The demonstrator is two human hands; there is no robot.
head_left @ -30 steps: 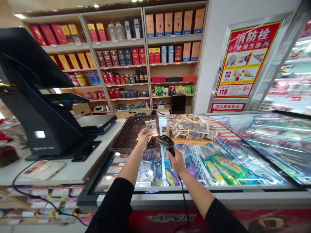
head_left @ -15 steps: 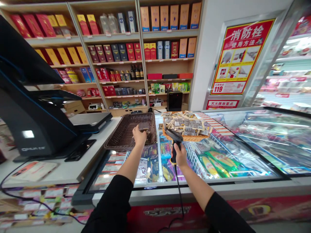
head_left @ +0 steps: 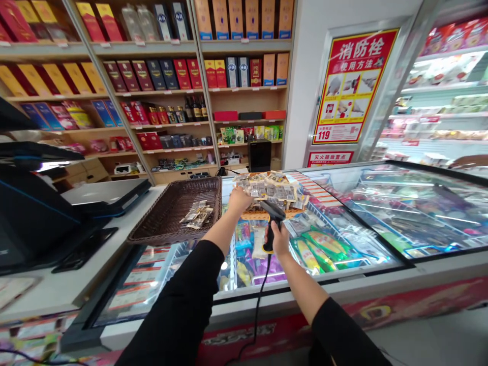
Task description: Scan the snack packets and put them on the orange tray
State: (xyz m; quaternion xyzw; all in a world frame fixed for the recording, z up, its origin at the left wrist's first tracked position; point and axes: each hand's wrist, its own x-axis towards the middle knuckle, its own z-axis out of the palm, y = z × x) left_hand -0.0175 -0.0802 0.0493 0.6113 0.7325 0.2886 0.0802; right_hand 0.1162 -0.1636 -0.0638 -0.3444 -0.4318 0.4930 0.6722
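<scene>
My right hand (head_left: 281, 243) grips a black handheld barcode scanner (head_left: 271, 216) with a cord hanging down, held over the freezer glass. My left hand (head_left: 239, 199) reaches to the pile of small snack packets (head_left: 272, 189) heaped in a light wicker basket on the freezer lid; its fingers touch the pile's left edge, and whether they hold a packet is hidden. To the left sits a dark brown wicker basket (head_left: 160, 223) holding a few packets (head_left: 197, 215).
A glass-topped chest freezer (head_left: 366, 223) full of frozen goods stretches right. A black register terminal (head_left: 34, 213) and white counter (head_left: 64, 284) stand at left. Shelves of boxed goods (head_left: 160, 76) line the back wall; a red poster (head_left: 353, 84) hangs at right.
My left hand put the scanned packet into the dark basket, then moved right to the pile of packets. The scanner stayed in my right hand. The view shifted leftward.
</scene>
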